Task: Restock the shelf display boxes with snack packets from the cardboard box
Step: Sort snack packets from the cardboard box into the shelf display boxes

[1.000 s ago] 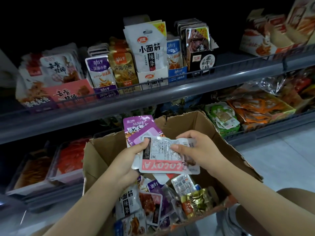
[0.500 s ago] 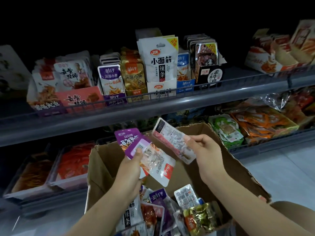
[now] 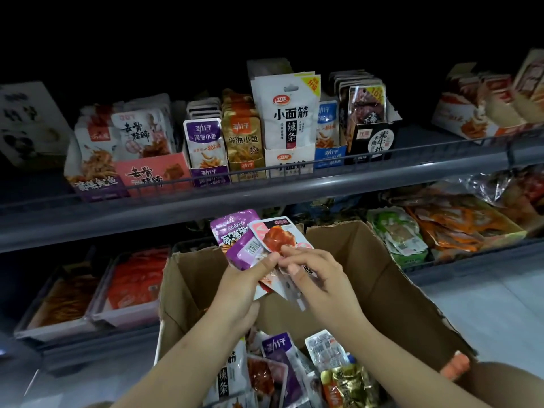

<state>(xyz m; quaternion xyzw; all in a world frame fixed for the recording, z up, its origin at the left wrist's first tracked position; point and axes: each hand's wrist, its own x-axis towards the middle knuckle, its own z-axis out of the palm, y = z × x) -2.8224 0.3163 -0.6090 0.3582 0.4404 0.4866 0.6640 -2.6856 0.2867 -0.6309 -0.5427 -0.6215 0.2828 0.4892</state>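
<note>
While the upper shelf [image 3: 265, 189] shows display boxes [image 3: 290, 160] with a white packet reading 小面筋 辣条, the cardboard box [image 3: 382, 278] below holds loose snack packets [image 3: 326, 348]. Above it the left hand [image 3: 240, 287] grips purple packets [image 3: 235, 231]. The right hand [image 3: 319, 278], apart half a second ago, now pinches its pink-and-white packet [image 3: 276, 234] against that stack.

We note two bare forearms entering from the lower edge; no sleeve, watch, bracelet or ring shows on either; the left hand [image 3: 241, 285] and right hand [image 3: 319, 278] are ungloved, with short, unpainted nails; at the lower right corner, tan fabric covers what appears to be a knee [image 3: 506, 384].
</note>
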